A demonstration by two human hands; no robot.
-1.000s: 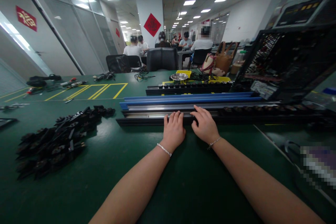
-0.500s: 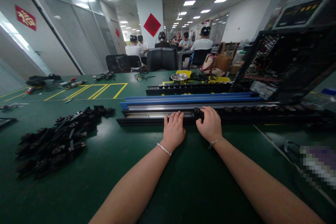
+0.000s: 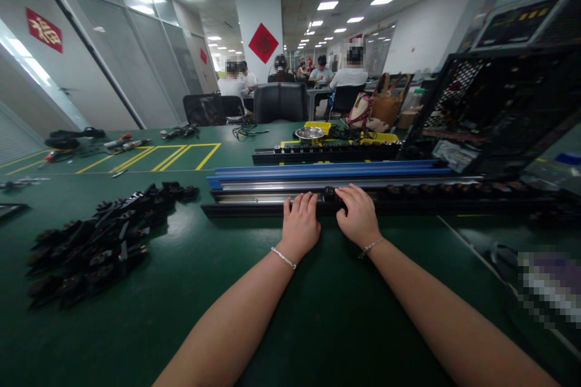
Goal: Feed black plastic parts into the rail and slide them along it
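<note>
A long black rail [image 3: 245,210] with a metallic inner strip lies across the green table. My left hand [image 3: 301,227] rests on its near edge, fingers bent over the rail and closed together; what they grip is hard to make out. To the right, my right hand [image 3: 357,214] has its fingertips against a small round black part [image 3: 330,193] that sits in the rail's channel. Further right, several similar dark parts [image 3: 408,189] line the same rail. Behind it lies a blue rail [image 3: 245,173].
A pile of black parts [image 3: 100,236] lies at the left. Behind the rails are a metal bowl [image 3: 310,133], a yellow tray [image 3: 318,126] and another black rail [image 3: 327,153]. An open black computer case [image 3: 490,103] stands at the right. People sit at a far table.
My right hand has moved a little left along the rail, and the small round black part has shifted left with it. My left hand has stayed in place.
</note>
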